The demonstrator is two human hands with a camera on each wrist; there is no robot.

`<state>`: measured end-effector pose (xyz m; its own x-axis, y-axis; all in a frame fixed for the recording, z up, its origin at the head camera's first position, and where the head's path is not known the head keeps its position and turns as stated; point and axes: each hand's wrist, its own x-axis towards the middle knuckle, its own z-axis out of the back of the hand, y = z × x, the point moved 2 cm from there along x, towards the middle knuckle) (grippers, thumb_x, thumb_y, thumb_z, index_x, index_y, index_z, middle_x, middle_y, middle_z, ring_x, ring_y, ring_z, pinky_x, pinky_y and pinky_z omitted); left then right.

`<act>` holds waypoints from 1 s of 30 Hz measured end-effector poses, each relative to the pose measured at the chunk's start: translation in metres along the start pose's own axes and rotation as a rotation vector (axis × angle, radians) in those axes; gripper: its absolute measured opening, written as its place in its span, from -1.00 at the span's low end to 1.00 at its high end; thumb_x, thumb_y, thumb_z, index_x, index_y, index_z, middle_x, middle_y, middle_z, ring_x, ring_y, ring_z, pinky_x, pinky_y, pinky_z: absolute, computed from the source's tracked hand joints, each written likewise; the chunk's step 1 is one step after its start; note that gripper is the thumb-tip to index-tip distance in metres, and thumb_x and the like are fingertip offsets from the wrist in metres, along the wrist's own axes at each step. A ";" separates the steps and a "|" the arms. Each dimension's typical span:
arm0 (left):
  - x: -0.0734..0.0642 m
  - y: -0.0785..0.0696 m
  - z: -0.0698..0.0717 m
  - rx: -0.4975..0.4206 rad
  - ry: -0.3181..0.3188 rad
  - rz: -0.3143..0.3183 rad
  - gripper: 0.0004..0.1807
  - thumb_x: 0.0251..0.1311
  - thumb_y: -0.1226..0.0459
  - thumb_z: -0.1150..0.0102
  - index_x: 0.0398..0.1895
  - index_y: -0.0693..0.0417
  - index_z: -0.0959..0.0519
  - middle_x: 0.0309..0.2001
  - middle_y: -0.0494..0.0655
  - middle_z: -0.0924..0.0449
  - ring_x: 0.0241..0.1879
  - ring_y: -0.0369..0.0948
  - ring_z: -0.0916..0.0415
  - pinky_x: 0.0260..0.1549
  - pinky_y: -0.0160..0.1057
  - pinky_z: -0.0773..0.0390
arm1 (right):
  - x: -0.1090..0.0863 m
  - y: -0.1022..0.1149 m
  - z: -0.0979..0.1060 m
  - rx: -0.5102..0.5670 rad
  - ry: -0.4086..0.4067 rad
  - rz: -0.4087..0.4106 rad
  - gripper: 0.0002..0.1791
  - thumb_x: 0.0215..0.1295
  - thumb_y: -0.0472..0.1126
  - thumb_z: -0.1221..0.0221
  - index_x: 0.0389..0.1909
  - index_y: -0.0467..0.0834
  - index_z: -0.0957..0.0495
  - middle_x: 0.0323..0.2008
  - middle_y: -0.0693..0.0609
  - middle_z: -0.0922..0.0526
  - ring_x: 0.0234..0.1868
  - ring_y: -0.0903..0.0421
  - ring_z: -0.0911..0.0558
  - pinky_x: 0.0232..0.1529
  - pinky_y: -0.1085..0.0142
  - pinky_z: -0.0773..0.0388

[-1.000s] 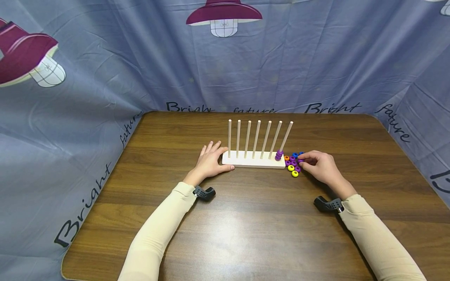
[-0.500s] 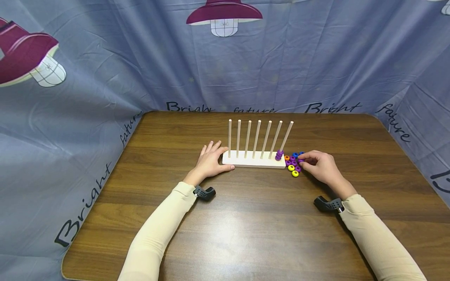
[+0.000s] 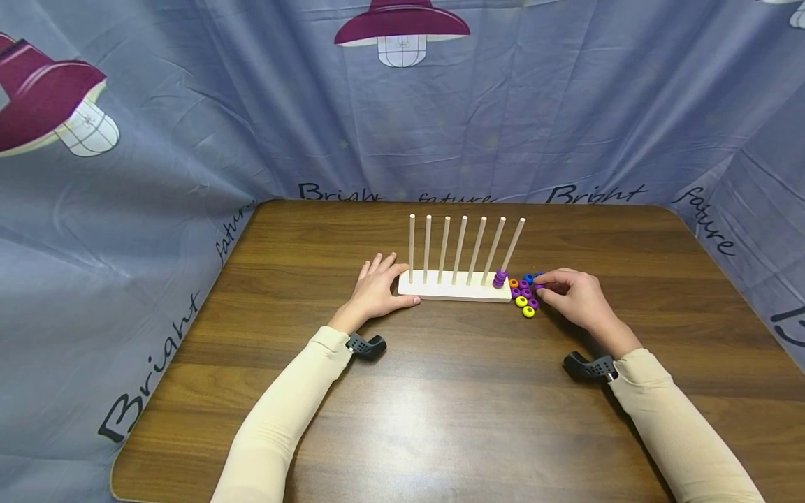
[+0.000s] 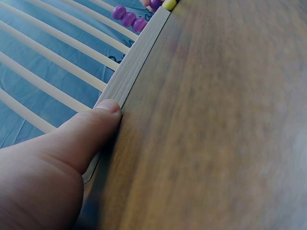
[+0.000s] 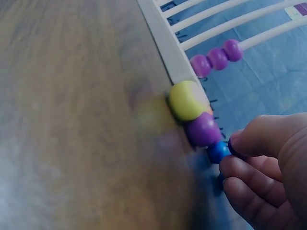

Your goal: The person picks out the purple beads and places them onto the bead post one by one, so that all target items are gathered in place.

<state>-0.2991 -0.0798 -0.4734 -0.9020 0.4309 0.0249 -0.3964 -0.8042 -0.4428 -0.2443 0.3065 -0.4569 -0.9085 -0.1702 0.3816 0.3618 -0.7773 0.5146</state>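
So the tabletop (image 3: 314,244) is brown wood-look stuff, darker streaks running through the grain, far corners rounded off. Kinda glossy too, there's a big pale glare on the near middle part. Sitting flat on it toward the far side is a pale wooden peg rack (image 3: 453,288), long side running left to right. Bunched up just off its right end are loose beads: purple beads (image 3: 526,294), two yellow beads (image 3: 521,303) nearest, an orange bead (image 3: 513,285) and blue beads (image 3: 529,279) farther back.
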 end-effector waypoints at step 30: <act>0.000 0.000 -0.002 -0.002 -0.002 -0.002 -0.11 0.10 -0.24 -0.34 0.47 -0.08 -0.39 0.62 0.13 -0.07 0.64 0.19 0.16 0.60 0.23 0.20 | 0.045 0.067 0.062 0.043 -0.064 0.144 -0.81 0.10 -0.46 -0.39 -0.26 -0.21 -0.78 -0.33 -0.11 -0.78 -0.40 0.61 -0.49 -0.38 0.71 -0.42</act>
<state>-0.2991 -0.0791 -0.4750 -0.9014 0.4322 0.0273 -0.3983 -0.8025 -0.4443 -0.2478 0.2844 -0.3581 -0.8318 -0.2384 0.5013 0.4975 -0.7207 0.4827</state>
